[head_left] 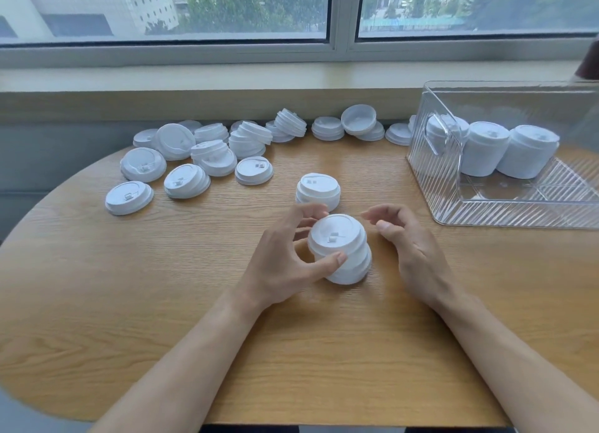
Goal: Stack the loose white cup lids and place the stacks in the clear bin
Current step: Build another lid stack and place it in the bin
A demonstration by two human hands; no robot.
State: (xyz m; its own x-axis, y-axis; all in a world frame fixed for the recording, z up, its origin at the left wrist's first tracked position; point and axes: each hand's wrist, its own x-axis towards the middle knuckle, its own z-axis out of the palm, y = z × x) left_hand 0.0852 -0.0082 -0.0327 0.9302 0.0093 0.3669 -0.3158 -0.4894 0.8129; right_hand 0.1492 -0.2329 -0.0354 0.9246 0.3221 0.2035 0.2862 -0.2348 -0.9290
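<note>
Lids stack [340, 249] sits mid-table, slightly crooked, on rounded wood table [97, 319]. Left hand [285, 264] grasps it: thumb on near side, fingers curled round far side. Right hand [408, 251] just beside stack on the right, fingers loosely curled, holding nothing, not touching. Shorter stack [318, 189] right behind. Loose lids [194, 154] scattered w/ small piles along far edge, some tilted, one upside down [358, 119]. Clear bin [453, 205], ribbed walls, at far right, w/ three tall lid stacks [484, 152] inside at the back. Window [227, 17] w/ pale sill [194, 76] behind table; bldgs and trees outside.
</note>
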